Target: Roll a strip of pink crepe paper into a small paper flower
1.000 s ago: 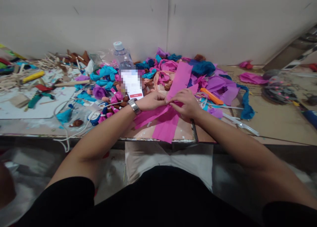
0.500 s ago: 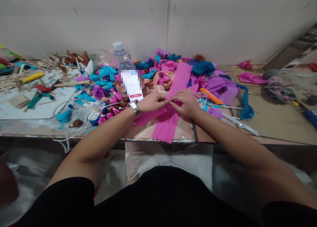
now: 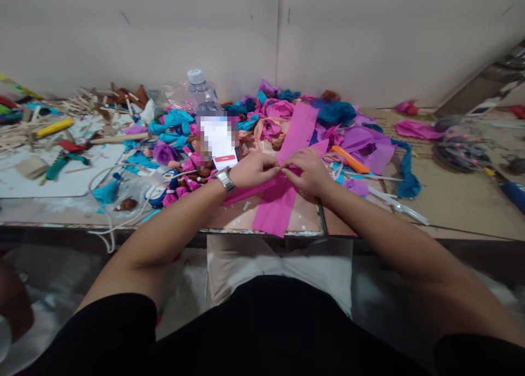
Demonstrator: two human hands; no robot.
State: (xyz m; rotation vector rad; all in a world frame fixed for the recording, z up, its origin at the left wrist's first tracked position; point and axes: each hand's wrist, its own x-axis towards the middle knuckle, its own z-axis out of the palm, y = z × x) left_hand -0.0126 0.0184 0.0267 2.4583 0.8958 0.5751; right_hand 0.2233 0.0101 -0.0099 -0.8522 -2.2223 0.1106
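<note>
Long magenta crepe-paper strip (image 3: 275, 209) lay across the near edge of the cluttered wooden worktable (image 3: 451, 201), and the left hand (image 3: 254, 169) and right hand (image 3: 308, 172) pinched it at mid-length with their fingertips meeting. Bare board lay open to the near right of the hands, while coloured paper scraps (image 3: 180, 125) crowded the left and far sides. The propped white phone (image 3: 219, 141) just beyond the left hand was blurred and the writing on its red bar was unreadable.

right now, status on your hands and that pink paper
Left hand and right hand both pinching the pink paper strip. Strip flat on table, end at near edge. Phone by left, orange cutter by right.
</note>
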